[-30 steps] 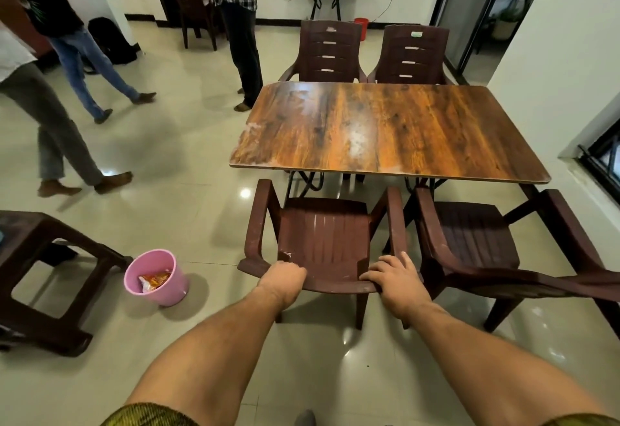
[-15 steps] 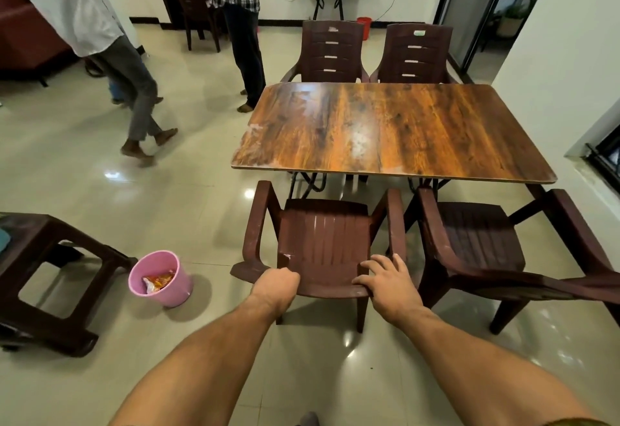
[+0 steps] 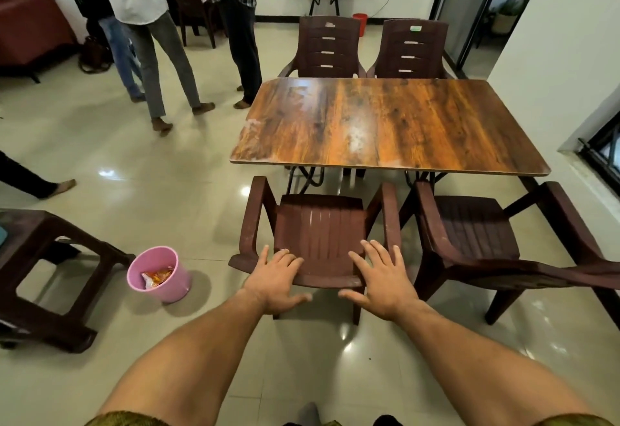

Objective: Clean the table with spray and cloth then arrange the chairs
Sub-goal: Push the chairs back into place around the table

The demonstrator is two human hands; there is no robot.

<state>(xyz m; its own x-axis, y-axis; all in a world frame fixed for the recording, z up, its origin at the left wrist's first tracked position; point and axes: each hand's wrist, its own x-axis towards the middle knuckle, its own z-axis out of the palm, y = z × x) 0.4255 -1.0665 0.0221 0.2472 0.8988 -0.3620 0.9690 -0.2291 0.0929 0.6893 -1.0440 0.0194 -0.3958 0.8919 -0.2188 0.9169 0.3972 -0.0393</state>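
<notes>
The worktop (image 3: 385, 123) stands bare, as before. The near chair (image 3: 320, 234) sits just short of its front edge, a second chair (image 3: 476, 234) beside it. Your left hand (image 3: 273, 279) and right hand (image 3: 384, 279) have let go: each grip is now spread flat over the chair's backrest instead of curled around it.

A pink bucket (image 3: 160, 274) stands on the tiled floor (image 3: 134, 164), holding what appears to be an orange wrapper (image 3: 156, 278). A dark stool (image 3: 47, 274) stands just left of it. Several people (image 3: 144, 23) stand beyond.
</notes>
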